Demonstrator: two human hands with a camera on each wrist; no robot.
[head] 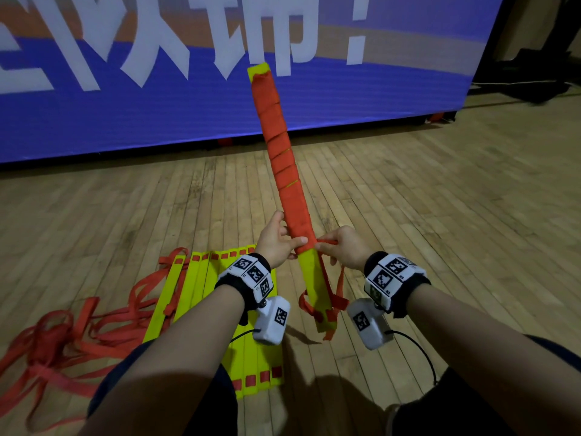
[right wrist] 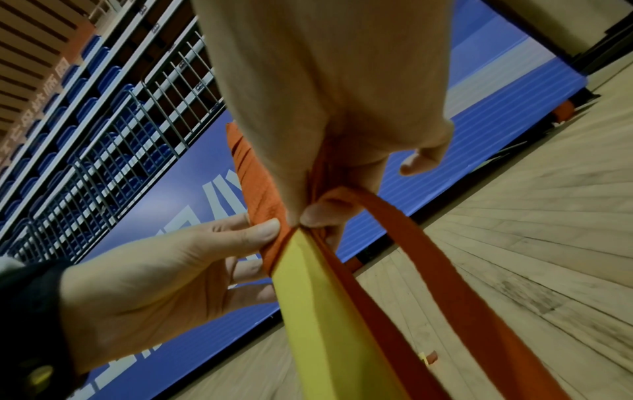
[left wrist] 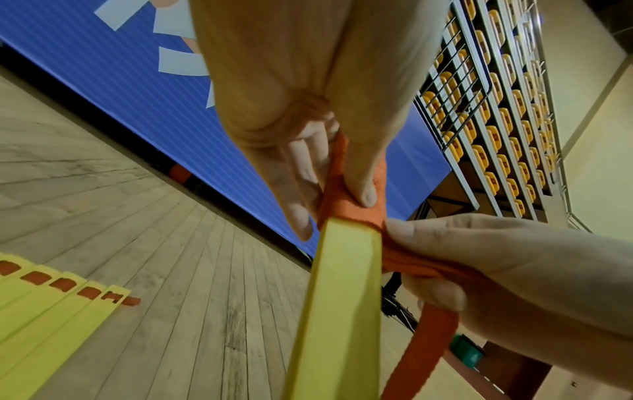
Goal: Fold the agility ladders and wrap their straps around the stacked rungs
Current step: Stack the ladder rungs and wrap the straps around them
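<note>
A stack of yellow rungs point(head: 309, 272) is held up at a slant, most of its length wound in orange strap point(head: 279, 146). My left hand point(head: 279, 239) grips the bundle at the lowest turn, thumb point(left wrist: 363, 186) pressed on the wrap point(left wrist: 349, 211). My right hand point(head: 341, 248) pinches the loose strap point(right wrist: 445, 284) right beside the bundle's edge. The strap's free end hangs in loops point(head: 333, 297) by the lower yellow end. A second ladder point(head: 201, 297) lies on the floor at the left, its yellow rungs side by side, with its orange straps point(head: 56, 344) tangled beside it.
I am over a wooden gym floor point(head: 440, 215). A blue banner point(head: 157, 114) with white characters runs along the far side. Tiered seating point(left wrist: 496, 113) behind a railing rises beyond it. Dark equipment point(head: 534, 73) stands at the far right.
</note>
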